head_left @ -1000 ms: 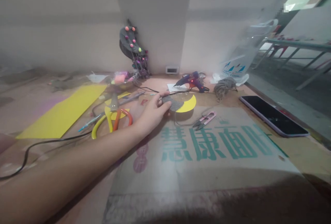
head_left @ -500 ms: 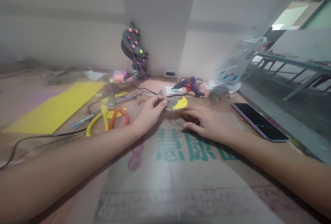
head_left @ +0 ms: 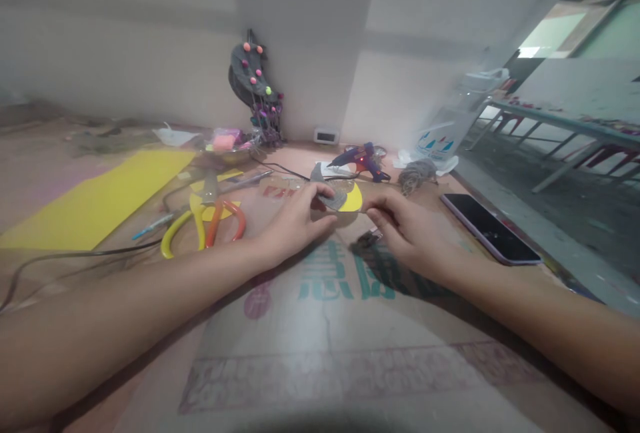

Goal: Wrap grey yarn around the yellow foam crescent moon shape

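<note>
My left hand is closed on a small crescent of yellow card, with its thumb at the near edge. Grey yarn covers most of the crescent's left part, leaving the right end bare and yellow. Just right of that end, my right hand has its thumb and forefinger pinched together on what looks like the yarn's thin loose strand. Beyond the hands lies a dark blue hot glue gun with a red light lit. A loose bundle of grey yarn rests to its right.
Orange-and-yellow-handled pliers and a yellow sheet lie left, near a black cable. On the right are a phone and a plastic jug. A grey crescent ornament with pompoms leans on the wall. Printed cardboard covers the table.
My right hand has risen and closed from a looser, spread pose into a pinch beside the crescent. The crescent has tilted in my left hand, showing its grey upper tip. The view has shifted slightly.
</note>
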Demonstrator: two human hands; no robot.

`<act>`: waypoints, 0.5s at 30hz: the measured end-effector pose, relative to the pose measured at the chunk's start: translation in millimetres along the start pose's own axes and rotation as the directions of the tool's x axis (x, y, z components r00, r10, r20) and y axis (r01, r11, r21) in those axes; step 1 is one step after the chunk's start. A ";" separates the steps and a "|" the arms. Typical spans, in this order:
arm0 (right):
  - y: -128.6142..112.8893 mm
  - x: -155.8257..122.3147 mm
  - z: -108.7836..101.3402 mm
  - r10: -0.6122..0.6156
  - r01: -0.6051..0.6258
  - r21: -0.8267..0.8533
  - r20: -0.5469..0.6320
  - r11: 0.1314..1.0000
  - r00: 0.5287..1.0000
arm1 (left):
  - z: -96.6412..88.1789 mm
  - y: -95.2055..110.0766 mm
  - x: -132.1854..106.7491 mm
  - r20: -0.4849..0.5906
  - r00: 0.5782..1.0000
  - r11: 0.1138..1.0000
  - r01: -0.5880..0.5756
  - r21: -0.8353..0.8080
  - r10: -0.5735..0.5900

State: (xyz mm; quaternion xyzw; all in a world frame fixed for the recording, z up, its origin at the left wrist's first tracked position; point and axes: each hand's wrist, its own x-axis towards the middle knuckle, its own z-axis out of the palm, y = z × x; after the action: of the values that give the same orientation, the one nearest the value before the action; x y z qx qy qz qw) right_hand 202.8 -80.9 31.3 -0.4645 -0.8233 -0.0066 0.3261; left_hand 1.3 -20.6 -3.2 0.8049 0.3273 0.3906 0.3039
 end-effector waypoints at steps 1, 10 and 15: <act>-0.3 1.3 -4.4 -0.021 0.021 -0.026 -0.006 0.999 1.000 | -0.2 1.3 -0.4 0.008 1.000 1.000 -0.006 0.013 0.006; 24.0 9.4 -31.2 -0.468 0.445 -0.540 0.103 0.714 0.878 | -1.8 7.3 -2.3 0.000 0.999 0.996 -0.048 0.072 0.048; 18.2 12.3 -32.7 -0.426 0.400 -0.460 0.050 0.793 0.903 | -2.0 7.3 -2.6 -0.013 0.993 0.988 -0.112 0.105 0.114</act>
State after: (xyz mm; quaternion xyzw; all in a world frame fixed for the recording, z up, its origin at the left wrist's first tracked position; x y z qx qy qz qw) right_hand 229.8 -71.5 58.3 -0.3368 -0.8697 -0.2854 0.2206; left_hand 0.4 -26.5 2.2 0.8331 0.3039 0.3974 0.2361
